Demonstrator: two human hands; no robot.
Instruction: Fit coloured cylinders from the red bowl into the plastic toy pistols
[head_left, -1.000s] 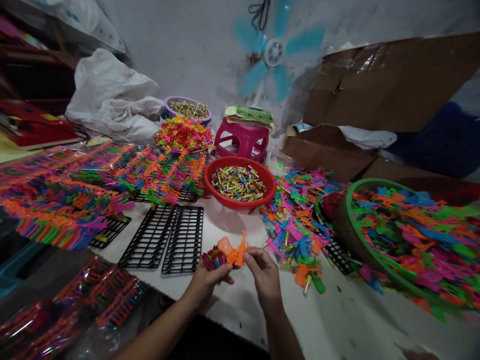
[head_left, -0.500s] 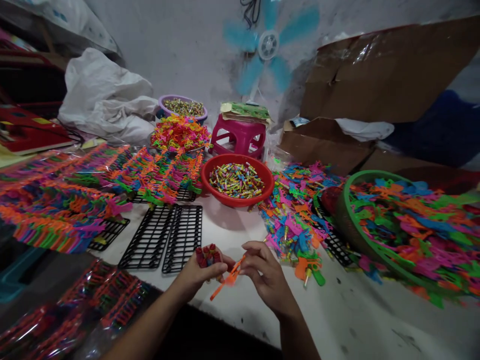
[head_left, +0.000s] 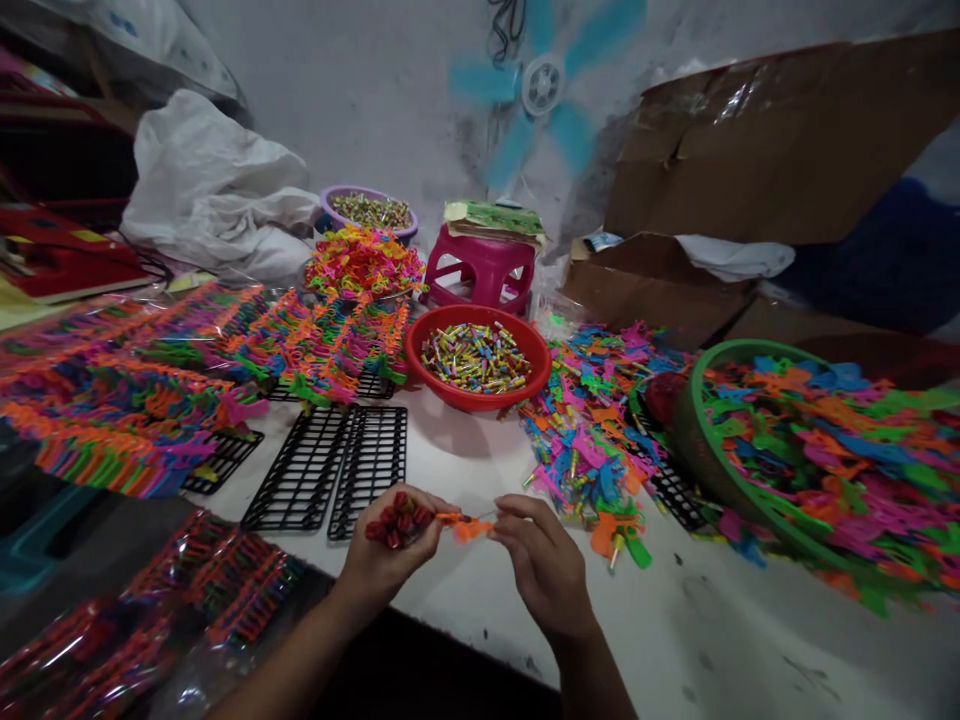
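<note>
Bunched in my left hand [head_left: 379, 575] are several small dark-red pieces [head_left: 399, 517], rounded at their ends; their kind is unclear. The thumb and fingers of that hand also meet one end of a thin orange plastic toy piece [head_left: 472, 528]. My right hand [head_left: 546, 572] pinches the other end of it between thumb and fingertips. The piece lies roughly level between the hands, just above the white table [head_left: 465, 595], and its details are blurred. The nearest loose things are an orange toy part [head_left: 604, 532] and a green one, with a small yellow-and-white stick beside them.
Black plastic racks [head_left: 367, 465] lie left of centre, near rows of colourful toys [head_left: 127, 400] in clear plastic. A red bowl [head_left: 480, 402] holds small printed tubes. At right are loose toy parts [head_left: 592, 440] and a green basket [head_left: 694, 430]. Behind stand a pink stool [head_left: 487, 265] and fan [head_left: 541, 85].
The orange piece has swung from a downward slant to nearly level. My left hand has turned and shifted slightly left, showing more of the red pieces; my right hand has moved slightly right and down.
</note>
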